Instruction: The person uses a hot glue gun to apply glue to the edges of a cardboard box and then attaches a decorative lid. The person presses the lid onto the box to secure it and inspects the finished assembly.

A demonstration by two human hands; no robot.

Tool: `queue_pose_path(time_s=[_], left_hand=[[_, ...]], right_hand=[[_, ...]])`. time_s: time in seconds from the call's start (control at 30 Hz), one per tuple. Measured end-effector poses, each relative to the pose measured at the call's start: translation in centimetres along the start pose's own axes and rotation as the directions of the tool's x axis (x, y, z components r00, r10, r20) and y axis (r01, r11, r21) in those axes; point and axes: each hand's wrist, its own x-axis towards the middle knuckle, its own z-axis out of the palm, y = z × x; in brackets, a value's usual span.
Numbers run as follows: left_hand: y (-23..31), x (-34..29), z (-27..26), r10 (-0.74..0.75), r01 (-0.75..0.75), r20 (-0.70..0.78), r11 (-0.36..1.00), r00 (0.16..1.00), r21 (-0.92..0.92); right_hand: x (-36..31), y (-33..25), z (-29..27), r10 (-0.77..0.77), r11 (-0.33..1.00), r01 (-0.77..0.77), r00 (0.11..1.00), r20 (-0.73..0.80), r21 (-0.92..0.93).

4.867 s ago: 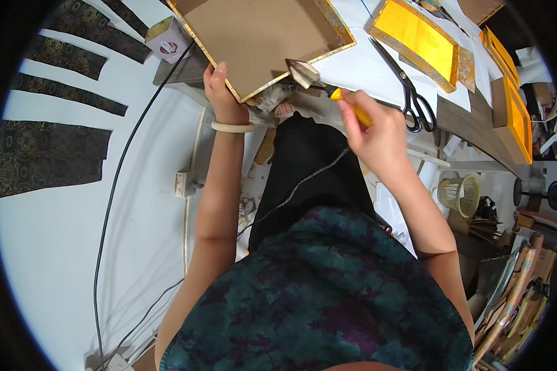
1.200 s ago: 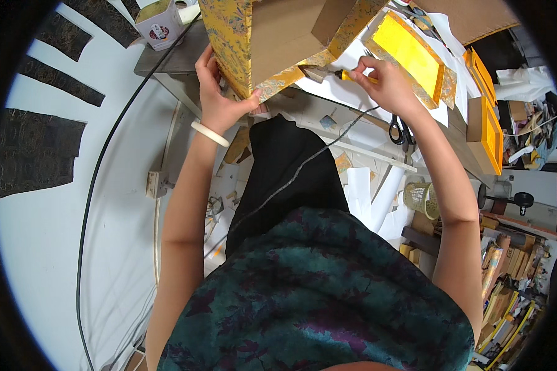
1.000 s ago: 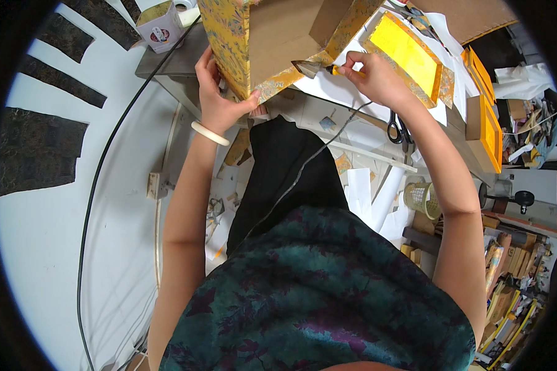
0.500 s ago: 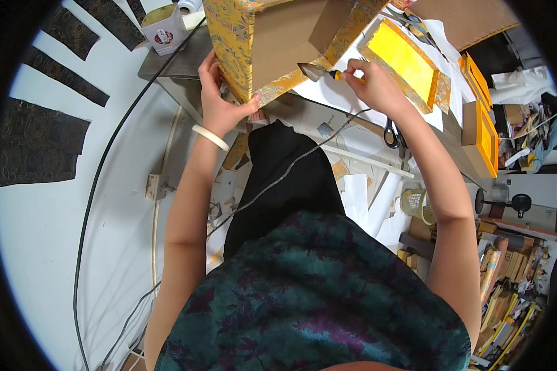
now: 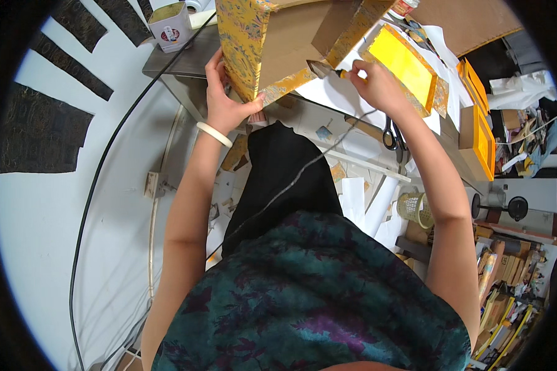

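A box (image 5: 244, 46) covered in yellow floral fabric stands tilted at the table edge, its brown inside facing me. My left hand (image 5: 226, 102) is closed on its lower near corner, the thumb pressed on the fabric-covered front edge (image 5: 288, 85). In my right hand (image 5: 377, 86) is a small trowel-shaped iron (image 5: 319, 68) with a dark and yellow handle, pinched between thumb and fingers. Its pointed metal blade lies at the right end of that front edge; whether it touches cannot be made out. A grey cord (image 5: 303, 167) runs from beside my right hand across my lap.
A yellow panel framed in patterned fabric (image 5: 402, 62) lies right on white paper. Scissors (image 5: 390, 133) jut over the table edge. Orange-rimmed boxes (image 5: 476, 139) stand farther right. A tin (image 5: 170, 31) sits at the left; a black cable (image 5: 114, 133) passes below it. A basket (image 5: 416, 209) stands below.
The box and my left hand have shifted slightly right in the picture. The iron's tip has moved a little right too. The whole view has shifted slightly; both grips are the same.
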Motion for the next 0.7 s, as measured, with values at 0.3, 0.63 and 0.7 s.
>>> queue_pose_path(time_s=[0.3,0.63,0.7], left_hand=[[1.3,-0.8,1.4,0.046,-0.045,-0.044,0.999,0.998,0.015],[2.1,-2.2,2.9,0.037,-0.029,-0.098,0.996,0.995,0.084],[2.0,-2.2,2.8,0.044,-0.037,-0.086,0.996,0.995,0.083]], right_hand=[[-0.3,-1.2,0.4,0.06,0.991,-0.072,0.993,-0.106,-0.11],[-1.8,-1.6,0.8,0.123,0.976,-0.146,0.982,-0.147,-0.161],[-1.8,-1.9,0.7,0.151,0.972,-0.175,0.977,-0.153,-0.159]])
